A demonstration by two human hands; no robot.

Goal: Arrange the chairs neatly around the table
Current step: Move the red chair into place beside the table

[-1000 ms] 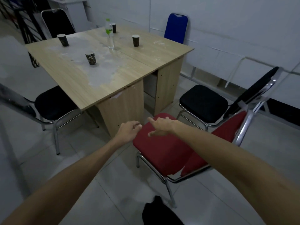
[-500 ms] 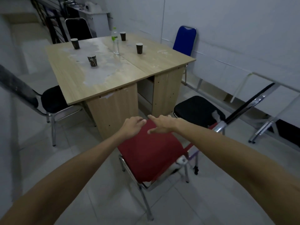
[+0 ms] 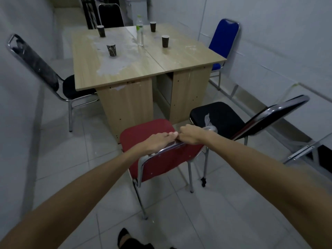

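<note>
Red padded chair (image 3: 143, 135) with chrome tube frame, gripped at its backrest by left hand (image 3: 158, 142) and right hand (image 3: 192, 134), faces wood-grain bench (image 3: 125, 69); cup (image 3: 111, 50) lettering unreadable.

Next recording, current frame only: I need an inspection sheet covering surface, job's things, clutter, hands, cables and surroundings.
Surface: wooden table, white stains across the top.
Job's things: red chair faces the table's near end; black chair beside it, angled; another black chair at the left side; blue chair at the right; a further black chair at the far end.
Clutter: four paper cups, one water bottle on the table.
Hands: left hand and right hand both grip the red chair's backrest top.
Cables: nothing seen.
Surroundings: white tiled floor, white walls.
</note>
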